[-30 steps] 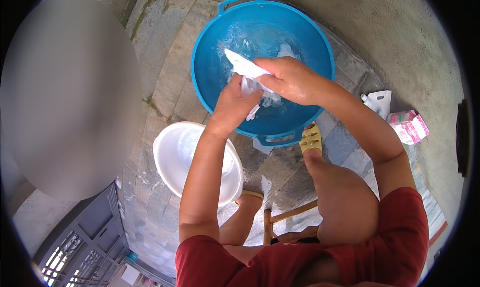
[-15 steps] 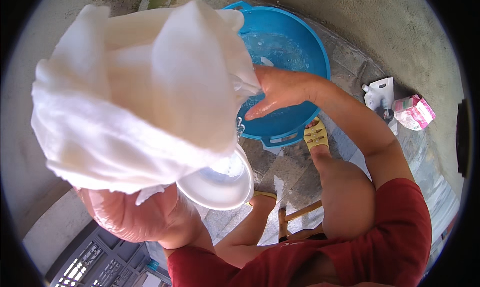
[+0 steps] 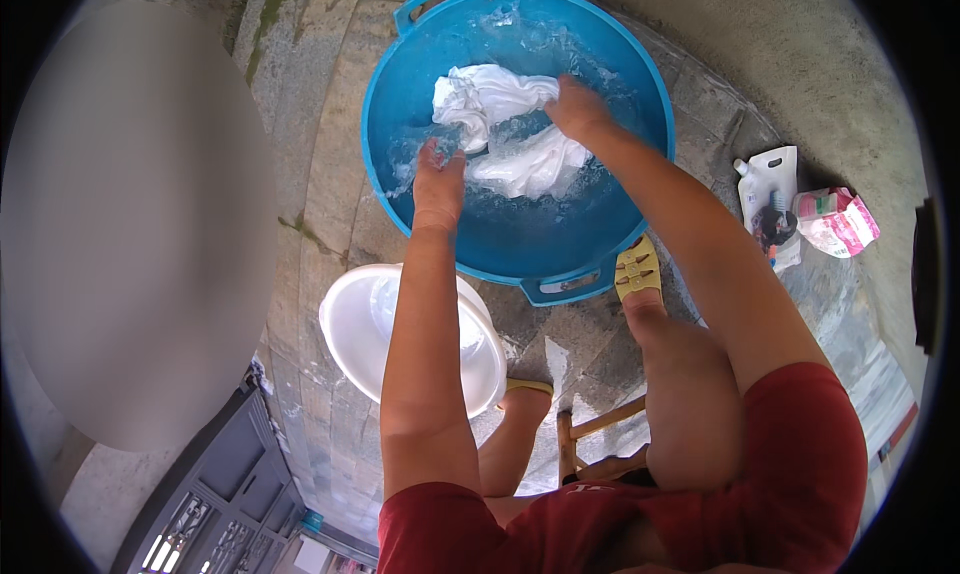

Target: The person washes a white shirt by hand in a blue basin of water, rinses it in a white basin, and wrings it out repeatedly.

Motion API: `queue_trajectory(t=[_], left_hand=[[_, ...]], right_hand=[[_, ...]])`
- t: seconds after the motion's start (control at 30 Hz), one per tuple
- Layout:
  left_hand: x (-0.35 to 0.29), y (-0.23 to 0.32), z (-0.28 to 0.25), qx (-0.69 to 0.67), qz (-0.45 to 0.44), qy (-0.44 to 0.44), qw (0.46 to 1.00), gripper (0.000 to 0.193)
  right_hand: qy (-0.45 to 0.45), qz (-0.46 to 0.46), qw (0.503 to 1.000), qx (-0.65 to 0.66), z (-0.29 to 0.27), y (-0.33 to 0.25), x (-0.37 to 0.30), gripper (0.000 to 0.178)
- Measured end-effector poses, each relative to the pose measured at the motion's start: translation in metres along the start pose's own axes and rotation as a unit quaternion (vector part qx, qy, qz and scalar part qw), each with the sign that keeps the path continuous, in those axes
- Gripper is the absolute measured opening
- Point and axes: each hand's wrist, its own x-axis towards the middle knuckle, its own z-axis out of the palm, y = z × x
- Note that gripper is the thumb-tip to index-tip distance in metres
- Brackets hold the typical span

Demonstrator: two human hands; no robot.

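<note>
White wet cloth lies bunched in the water of a large blue basin, with another white fold spread nearer to me. Water splashes round it. My left hand is at the basin's left side, fingers apart, just left of the cloth and holding nothing I can see. At the upper right end of the cloth is my right hand. Its fingers are blurred and partly hidden by the water, so whether they grip the cloth is unclear.
A white basin stands on the stone floor under my left forearm. At the right wall lie a white pouch and a pink-and-white packet. A wooden stool is by my legs. A blurred grey oval covers the left side.
The white cloth, held up close in front of me before, now lies in the water of the blue basin. Both hands have moved down into that basin. A grey blur has appeared at left.
</note>
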Motion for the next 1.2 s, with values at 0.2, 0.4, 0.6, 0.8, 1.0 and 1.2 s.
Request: queue_trajectory(t=[0.2, 0.4, 0.6, 0.8, 1.0, 1.2], left_hand=[[-0.052, -0.011, 0.046, -0.109, -0.177, -0.031, 0.978, 0.064], [-0.049, -0.028, 0.065, -0.511, -0.29, -0.146, 0.796, 0.071], [-0.059, 0.0, 0.045, -0.615, -0.153, -0.22, 0.742, 0.073], [-0.046, -0.005, 0.057, -0.704, -0.203, -0.393, 0.555, 0.044], [-0.037, -0.031, 0.095, -0.692, -0.067, -0.11, 0.71, 0.039], [-0.048, 0.016, 0.065, -0.443, -0.088, 0.06, 0.89, 0.055]], right_hand=[[-0.12, -0.074, 0.964, -0.224, 0.012, 0.036, -0.001, 0.023], [0.101, -0.232, 0.967, -0.033, -0.022, -0.039, -0.057, 0.025], [-0.121, -0.418, 0.861, 0.265, -0.065, -0.094, -0.19, 0.04], [-0.22, -0.375, 0.88, 0.19, -0.067, -0.113, -0.204, 0.058], [-0.076, -0.215, 0.965, 0.129, -0.041, -0.085, -0.081, 0.039], [0.08, 0.033, 0.987, 0.133, -0.023, 0.002, -0.008, 0.049]])
